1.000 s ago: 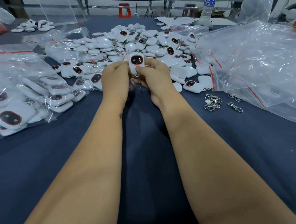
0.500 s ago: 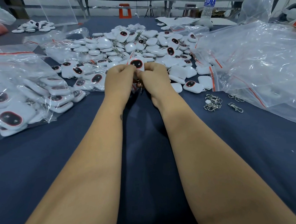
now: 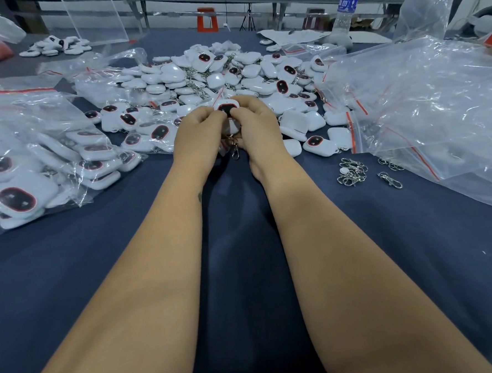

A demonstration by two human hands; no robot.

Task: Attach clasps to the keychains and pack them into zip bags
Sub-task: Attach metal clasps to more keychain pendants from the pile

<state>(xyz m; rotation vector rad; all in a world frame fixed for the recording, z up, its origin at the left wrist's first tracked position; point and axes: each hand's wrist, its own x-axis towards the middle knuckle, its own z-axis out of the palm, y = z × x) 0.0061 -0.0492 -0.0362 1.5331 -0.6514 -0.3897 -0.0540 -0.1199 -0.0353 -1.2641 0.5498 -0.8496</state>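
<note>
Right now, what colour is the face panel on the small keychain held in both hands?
Black with a red rim, on the white plastic keychain; head view shows it.

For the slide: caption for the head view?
Both hands hold a white keychain, clasp dangling below.

The scene is viewed from one head-worn camera, aimed forward and down along both forearms at the bench [image 3: 72,283], close in.

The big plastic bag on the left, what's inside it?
The bag holds white keychains with dark, red-rimmed ovals, piled up. The ones underneath are covered, and glare hides whether all carry clasps.
</note>
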